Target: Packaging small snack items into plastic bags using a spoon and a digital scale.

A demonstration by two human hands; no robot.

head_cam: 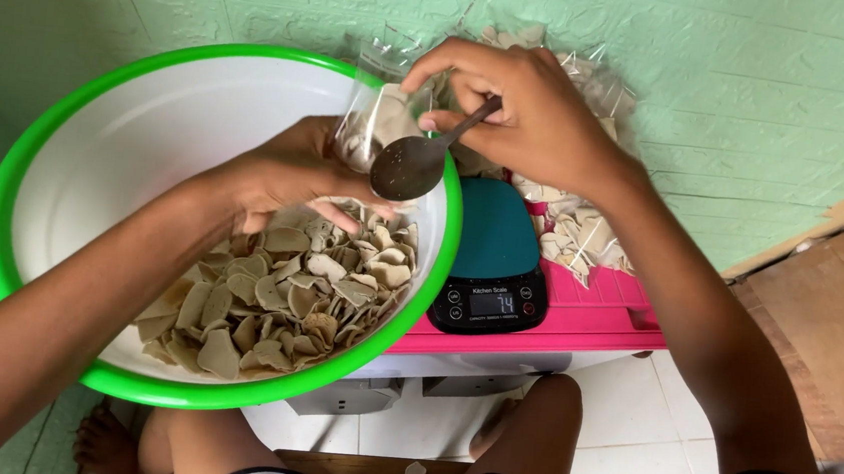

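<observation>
Head view: you look down at your two hands over a big white basin with a bright green rim [15,185], tilted toward you. Your left hand [292,172] is cupped round the lower part of a small clear plastic bag [376,123], grasping it so its open mouth stands up at the basin's far edge. The bag is thin, glossy and crinkled, and pale chips show through its wall; how full it is you cannot tell, since your fingers cover its bottom. Your right hand [527,115] is closed on the handle of a dark metal spoon [410,164], pinching it between thumb and fingers, with the bowl of the spoon hanging just beside the bag and over the basin's rim. The spoon's bowl looks dull, speckled and empty.

The basin's lower half holds a heap of flat, irregular beige-grey chips [276,301], thin and curled at the edges. To the right of the basin, a small digital kitchen scale [490,262] with a teal plate and a black front sits on a pink surface [586,315], touching the basin's rim. Behind the scale lies a pile of filled clear bags [573,229] against the green wall.
</observation>
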